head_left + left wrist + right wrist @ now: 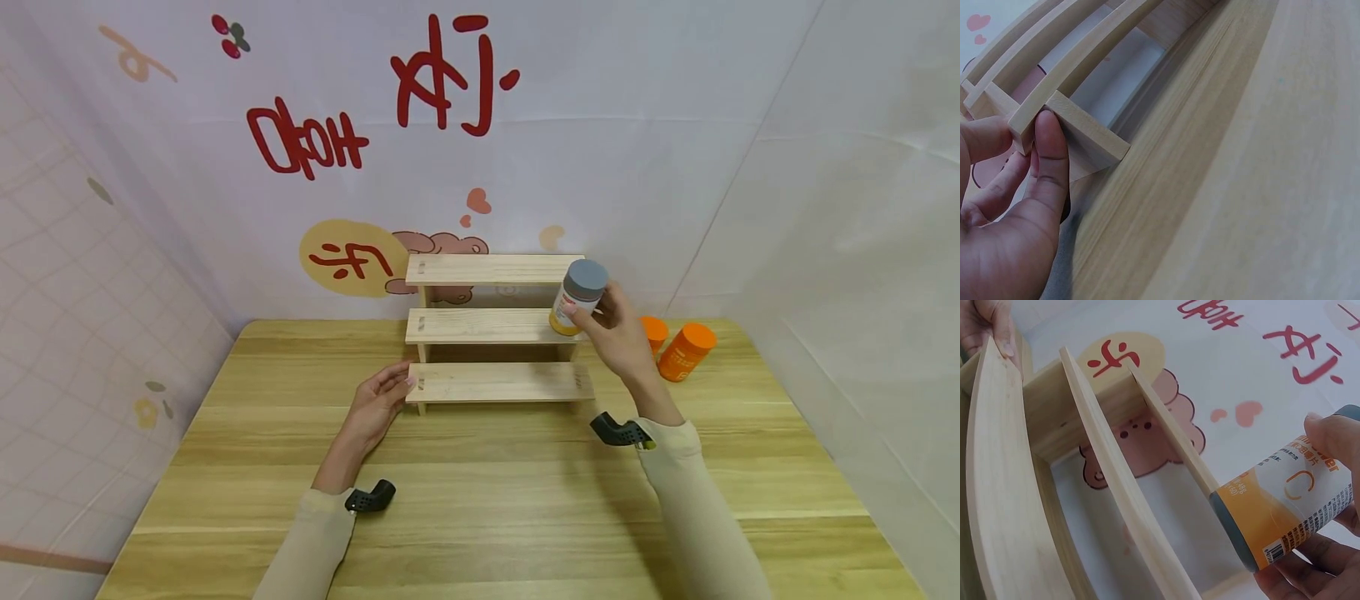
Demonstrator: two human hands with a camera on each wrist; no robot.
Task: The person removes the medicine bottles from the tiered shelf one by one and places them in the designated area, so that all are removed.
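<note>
A three-step wooden rack stands on the table against the back wall. My left hand pinches the left end of its lowest shelf between thumb and fingers, clearly seen in the left wrist view beside the shelf corner. In my right hand is a supplement bottle with a grey-blue lid and a white and orange label, gripped around its side. The bottle is tilted slightly near the right end of the upper shelves; in the right wrist view its label shows a large C. Whether its base touches a shelf I cannot tell.
Two orange bottles stand on the table right of the rack: one orange bottle in full view, another orange bottle partly behind my right wrist. The wooden table meets a printed cloth wall at the back.
</note>
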